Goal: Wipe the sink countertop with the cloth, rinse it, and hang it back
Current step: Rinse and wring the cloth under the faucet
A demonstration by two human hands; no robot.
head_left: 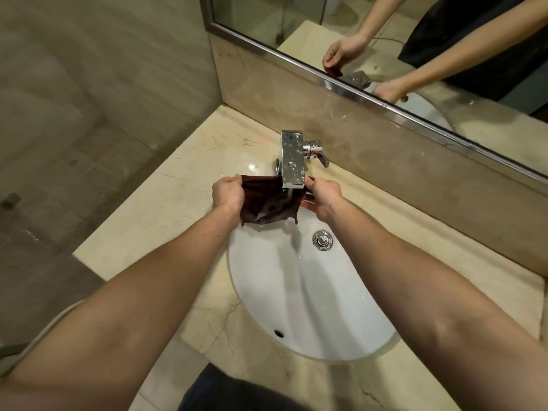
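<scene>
A dark brown cloth (267,203) is stretched flat between both hands under the chrome faucet (292,158). Water runs from the spout onto the cloth and drips into the white oval sink (267,277). My left hand (228,194) pinches the cloth's left edge. My right hand (323,197) grips its right edge. The beige marble countertop (178,197) surrounds the sink and looks wet near the faucet.
A chrome drain plug (322,239) sits in the basin. The faucet lever (321,157) juts out to the right. A framed mirror (385,69) runs along the back wall above a stone backsplash. A tiled wall (103,84) closes off the left side.
</scene>
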